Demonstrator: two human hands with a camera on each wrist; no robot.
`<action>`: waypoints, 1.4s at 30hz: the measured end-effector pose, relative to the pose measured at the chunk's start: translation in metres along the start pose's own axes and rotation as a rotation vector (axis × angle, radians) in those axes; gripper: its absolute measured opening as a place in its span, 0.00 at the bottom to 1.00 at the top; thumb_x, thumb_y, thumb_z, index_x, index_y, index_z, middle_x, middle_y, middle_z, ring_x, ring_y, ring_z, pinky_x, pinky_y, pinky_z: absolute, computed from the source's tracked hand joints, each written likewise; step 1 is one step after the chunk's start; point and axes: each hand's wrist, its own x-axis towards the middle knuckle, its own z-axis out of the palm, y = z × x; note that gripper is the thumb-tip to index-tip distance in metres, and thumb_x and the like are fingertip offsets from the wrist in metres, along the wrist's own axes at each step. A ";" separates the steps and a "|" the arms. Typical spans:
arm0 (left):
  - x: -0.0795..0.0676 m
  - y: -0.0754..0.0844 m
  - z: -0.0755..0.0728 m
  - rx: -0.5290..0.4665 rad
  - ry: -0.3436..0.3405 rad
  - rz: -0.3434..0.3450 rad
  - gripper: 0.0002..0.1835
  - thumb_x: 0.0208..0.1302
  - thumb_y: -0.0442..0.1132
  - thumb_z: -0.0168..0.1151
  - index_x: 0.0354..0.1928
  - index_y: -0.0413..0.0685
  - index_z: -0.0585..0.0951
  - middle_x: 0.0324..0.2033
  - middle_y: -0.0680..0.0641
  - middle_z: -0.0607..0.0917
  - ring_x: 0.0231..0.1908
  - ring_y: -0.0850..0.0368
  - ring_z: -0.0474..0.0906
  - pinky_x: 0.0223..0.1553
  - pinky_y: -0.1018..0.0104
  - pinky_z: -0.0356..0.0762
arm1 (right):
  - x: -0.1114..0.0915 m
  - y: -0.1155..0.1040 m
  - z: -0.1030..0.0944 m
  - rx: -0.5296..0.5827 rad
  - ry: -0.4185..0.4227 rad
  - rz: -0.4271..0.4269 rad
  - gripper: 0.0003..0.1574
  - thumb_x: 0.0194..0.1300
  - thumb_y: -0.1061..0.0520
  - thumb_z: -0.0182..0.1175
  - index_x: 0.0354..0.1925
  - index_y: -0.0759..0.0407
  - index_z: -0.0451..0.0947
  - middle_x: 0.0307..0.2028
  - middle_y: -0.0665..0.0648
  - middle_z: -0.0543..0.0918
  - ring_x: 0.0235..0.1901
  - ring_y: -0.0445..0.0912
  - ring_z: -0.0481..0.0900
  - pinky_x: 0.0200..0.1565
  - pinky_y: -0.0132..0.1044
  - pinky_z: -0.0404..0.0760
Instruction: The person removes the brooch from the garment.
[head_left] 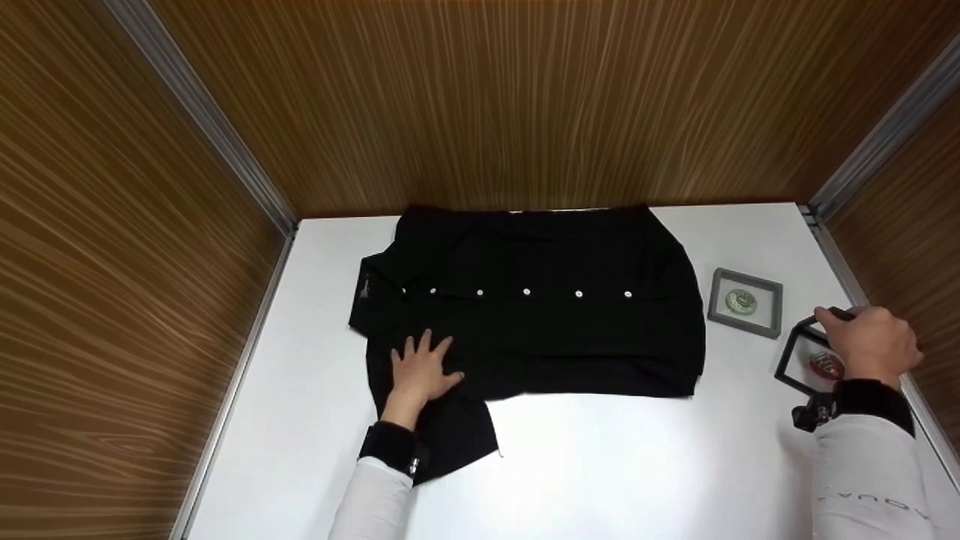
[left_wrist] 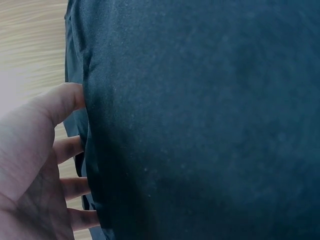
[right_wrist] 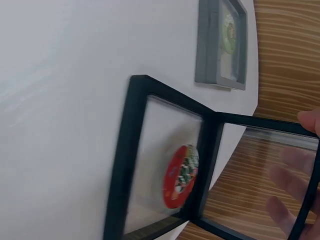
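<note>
A black shirt with white buttons lies flat, its collar to the left and one sleeve pointing toward me. My left hand rests on it near the collar, fingers spread and straight. Close fabric hides those fingertips in the left wrist view. At the far right, my right hand grips the raised panel of a hinged black display frame. Thumb and fingers are on opposite sides of that panel's edge. A red round badge-like piece with a patterned middle sits in the frame's clear window.
A grey display frame holding a green round piece lies between the shirt and the black frame. Wood-grain walls enclose the white table at the back and both sides, with metal rails at the corners.
</note>
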 end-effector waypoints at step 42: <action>0.002 0.001 -0.002 0.003 -0.039 -0.007 0.39 0.61 0.61 0.63 0.72 0.58 0.67 0.72 0.38 0.60 0.69 0.31 0.54 0.64 0.31 0.55 | -0.011 0.009 0.033 -0.004 -0.097 -0.009 0.48 0.67 0.30 0.39 0.69 0.63 0.64 0.67 0.79 0.54 0.63 0.83 0.42 0.53 0.78 0.34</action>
